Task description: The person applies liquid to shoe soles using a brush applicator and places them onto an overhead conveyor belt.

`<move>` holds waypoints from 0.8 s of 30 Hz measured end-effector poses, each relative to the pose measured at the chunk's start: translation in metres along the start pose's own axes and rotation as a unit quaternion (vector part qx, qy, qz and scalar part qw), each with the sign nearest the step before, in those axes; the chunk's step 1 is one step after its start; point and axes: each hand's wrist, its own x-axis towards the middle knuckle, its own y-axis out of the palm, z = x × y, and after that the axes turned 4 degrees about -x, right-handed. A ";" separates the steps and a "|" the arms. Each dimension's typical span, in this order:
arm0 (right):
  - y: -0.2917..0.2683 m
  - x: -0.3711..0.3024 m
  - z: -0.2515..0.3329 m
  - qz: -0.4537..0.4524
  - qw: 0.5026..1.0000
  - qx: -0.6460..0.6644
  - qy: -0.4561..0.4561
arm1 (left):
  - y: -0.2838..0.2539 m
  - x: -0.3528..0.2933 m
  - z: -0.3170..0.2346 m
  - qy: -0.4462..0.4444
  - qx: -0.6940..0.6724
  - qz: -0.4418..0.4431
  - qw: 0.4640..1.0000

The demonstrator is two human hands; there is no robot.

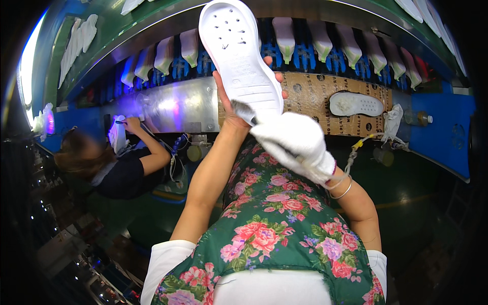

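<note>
A white shoe sole (244, 66), with small holes toward its far end and ridges nearer me, lies across my bare left hand (231, 118). The fingers of that hand wrap round the sole from below, their tips showing along its right edge. My right hand (295, 142) wears a white knitted glove and is closed round a brush (243, 111), its handle mostly hidden in the glove. The brush's grey head is at the near left edge of the sole; whether it touches cannot be told.
Another sole (362, 104) rests on the cardboard-covered bench (305, 91). To its right are a white cloth (392, 122) and a clear bottle (421, 118). Beyond the bench runs a row of shoe parts on blue holders (305, 55). A co-worker (119, 162) works at the left.
</note>
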 end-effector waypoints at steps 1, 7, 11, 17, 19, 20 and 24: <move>0.004 -0.003 0.001 0.012 0.999 0.030 -0.010 | -0.004 0.001 -0.004 0.017 0.007 0.009 1.000; -0.004 -0.003 -0.012 -0.019 0.995 0.080 0.053 | -0.010 0.001 -0.023 -0.116 0.081 0.007 0.990; 0.002 -0.011 0.005 0.032 0.982 0.170 0.075 | -0.007 0.010 -0.027 -0.118 0.058 0.079 0.988; -0.008 -0.008 -0.003 -0.021 0.994 0.076 0.078 | 0.001 0.022 -0.038 -0.220 0.119 0.074 0.965; -0.001 -0.019 0.003 0.030 0.999 -0.010 0.007 | 0.000 0.025 -0.038 -0.234 0.117 0.053 0.964; -0.002 -0.020 0.011 0.063 0.998 -0.014 0.012 | -0.002 0.026 -0.037 -0.232 0.118 0.053 0.964; -0.012 -0.018 0.013 0.042 0.982 0.168 0.074 | -0.005 0.028 -0.038 -0.270 0.124 0.140 0.944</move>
